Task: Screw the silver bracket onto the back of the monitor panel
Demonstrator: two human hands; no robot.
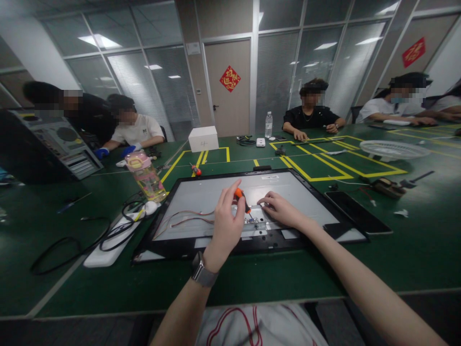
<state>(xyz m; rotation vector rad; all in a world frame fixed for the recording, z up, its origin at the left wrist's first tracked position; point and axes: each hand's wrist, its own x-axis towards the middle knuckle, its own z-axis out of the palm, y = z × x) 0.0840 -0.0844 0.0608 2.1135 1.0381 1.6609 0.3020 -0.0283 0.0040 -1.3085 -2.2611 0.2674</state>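
A flat display panel (194, 192) with a silvery-grey back and black frame lies on the green table before me. My left hand (226, 221), with a watch on its wrist, is closed around a screwdriver (243, 198) with an orange and black handle. The screwdriver's shaft slants down to a small metal plate (261, 226) with a circuit part near the panel's front middle. Beside the plate, my right hand (277, 209) rests on the panel, fingers outstretched and palm down; its fingertips touch around the plate's upper edge. Thin wires (190, 216) run left from the plate.
Left of the panel are a pink-lidded bottle (144, 175), a white power strip (111, 242) with black cable and a computer case (57, 139). A dark phone-like slab (356, 211) lies right. Behind stand a white box (203, 139) and a water bottle (268, 125). Several people sit around.
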